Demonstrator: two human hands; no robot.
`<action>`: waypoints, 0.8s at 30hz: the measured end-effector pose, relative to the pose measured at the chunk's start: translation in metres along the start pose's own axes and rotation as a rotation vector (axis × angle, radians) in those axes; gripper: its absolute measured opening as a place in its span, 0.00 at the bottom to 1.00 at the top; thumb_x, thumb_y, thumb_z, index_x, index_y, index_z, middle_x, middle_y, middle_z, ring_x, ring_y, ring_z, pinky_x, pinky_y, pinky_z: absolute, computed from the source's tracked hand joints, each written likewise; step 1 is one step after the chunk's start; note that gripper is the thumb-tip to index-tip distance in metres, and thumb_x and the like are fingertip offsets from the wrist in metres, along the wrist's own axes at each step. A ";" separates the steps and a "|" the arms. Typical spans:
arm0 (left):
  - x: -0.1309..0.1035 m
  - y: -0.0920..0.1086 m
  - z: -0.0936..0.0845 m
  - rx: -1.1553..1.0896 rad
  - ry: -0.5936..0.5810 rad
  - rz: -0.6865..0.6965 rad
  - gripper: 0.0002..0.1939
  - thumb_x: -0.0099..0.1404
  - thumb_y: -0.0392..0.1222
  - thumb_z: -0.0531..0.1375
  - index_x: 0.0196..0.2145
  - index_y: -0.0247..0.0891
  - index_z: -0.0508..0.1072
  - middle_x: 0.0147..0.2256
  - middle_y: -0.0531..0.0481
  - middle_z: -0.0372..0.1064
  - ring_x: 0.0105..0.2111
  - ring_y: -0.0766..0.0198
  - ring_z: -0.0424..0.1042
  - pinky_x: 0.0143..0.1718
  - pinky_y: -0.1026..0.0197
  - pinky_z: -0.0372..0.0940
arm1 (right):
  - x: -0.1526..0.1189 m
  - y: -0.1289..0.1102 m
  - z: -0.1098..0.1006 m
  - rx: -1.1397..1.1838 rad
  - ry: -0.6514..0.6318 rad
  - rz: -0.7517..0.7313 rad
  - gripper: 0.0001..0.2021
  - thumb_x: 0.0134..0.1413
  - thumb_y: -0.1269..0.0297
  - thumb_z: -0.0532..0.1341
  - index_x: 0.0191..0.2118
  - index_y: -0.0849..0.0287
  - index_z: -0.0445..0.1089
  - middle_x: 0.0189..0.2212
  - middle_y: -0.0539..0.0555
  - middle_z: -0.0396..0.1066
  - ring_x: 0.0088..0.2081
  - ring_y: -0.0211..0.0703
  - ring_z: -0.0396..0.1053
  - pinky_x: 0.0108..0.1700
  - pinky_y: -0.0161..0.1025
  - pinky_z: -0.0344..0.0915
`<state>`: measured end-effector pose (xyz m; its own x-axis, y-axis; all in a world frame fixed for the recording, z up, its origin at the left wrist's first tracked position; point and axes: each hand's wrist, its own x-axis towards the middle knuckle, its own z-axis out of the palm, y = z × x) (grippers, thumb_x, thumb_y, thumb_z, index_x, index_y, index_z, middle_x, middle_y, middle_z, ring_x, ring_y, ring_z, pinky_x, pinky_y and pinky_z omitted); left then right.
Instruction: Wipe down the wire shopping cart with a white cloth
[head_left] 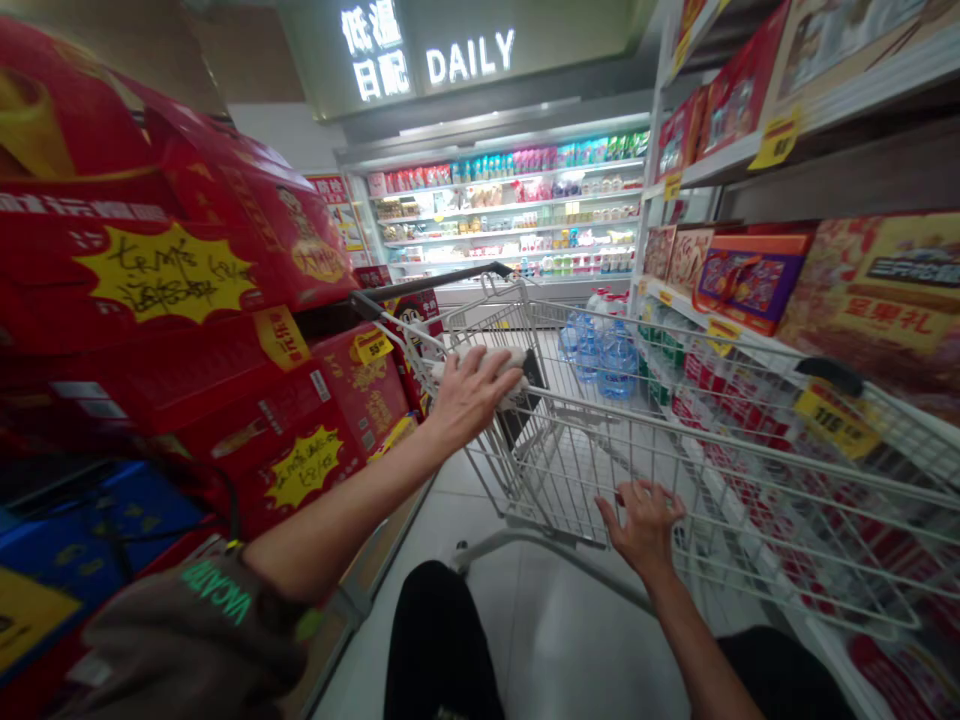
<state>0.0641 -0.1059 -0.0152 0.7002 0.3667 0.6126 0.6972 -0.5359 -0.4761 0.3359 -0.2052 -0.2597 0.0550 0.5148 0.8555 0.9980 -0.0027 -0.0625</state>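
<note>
A metal wire shopping cart point(600, 425) stands sideways before me, its black handlebar point(442, 280) at the far left. My left hand point(474, 395) presses down on a crumpled white cloth point(491, 358) at the cart's handle-end rim, fingers curved over it. Just beside that hand, a dark panel point(523, 405) is fixed at the child-seat end. Lower down, my right hand point(645, 525) is at the near wire side, fingers curled at the wires and thumb apart. The basket's wires show the floor through them.
Stacked red gift boxes point(292, 240) line the left side. Shelves with boxed goods point(754, 275) and bottles run along the right. Large blue water jugs point(611, 355) stand on the floor beyond the cart. A lit dairy cooler point(510, 215) fills the back.
</note>
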 end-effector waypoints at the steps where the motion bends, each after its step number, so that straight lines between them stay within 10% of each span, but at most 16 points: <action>1: -0.001 -0.013 -0.007 0.038 -0.043 -0.022 0.22 0.68 0.33 0.56 0.57 0.50 0.73 0.63 0.47 0.66 0.58 0.44 0.59 0.53 0.40 0.61 | 0.000 0.000 0.000 -0.006 -0.001 0.002 0.20 0.66 0.46 0.58 0.28 0.54 0.65 0.26 0.50 0.72 0.44 0.53 0.67 0.55 0.53 0.46; 12: 0.018 -0.147 -0.070 0.075 -0.311 -0.514 0.27 0.69 0.40 0.54 0.66 0.43 0.66 0.62 0.41 0.62 0.58 0.42 0.58 0.53 0.40 0.61 | 0.001 -0.006 0.000 -0.043 0.011 0.020 0.19 0.65 0.46 0.60 0.28 0.55 0.66 0.27 0.52 0.74 0.44 0.52 0.68 0.56 0.54 0.47; 24: 0.054 -0.142 -0.076 -0.002 -0.576 -0.329 0.23 0.67 0.45 0.53 0.56 0.37 0.74 0.49 0.40 0.74 0.49 0.47 0.68 0.47 0.50 0.65 | 0.003 -0.006 -0.003 0.081 -0.059 0.075 0.22 0.65 0.41 0.57 0.29 0.55 0.65 0.28 0.53 0.73 0.47 0.54 0.68 0.57 0.54 0.47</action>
<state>-0.0084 -0.0677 0.1335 0.4214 0.8590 0.2907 0.8889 -0.3277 -0.3202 0.3305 -0.2061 -0.2548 0.1246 0.5655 0.8153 0.9855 0.0249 -0.1680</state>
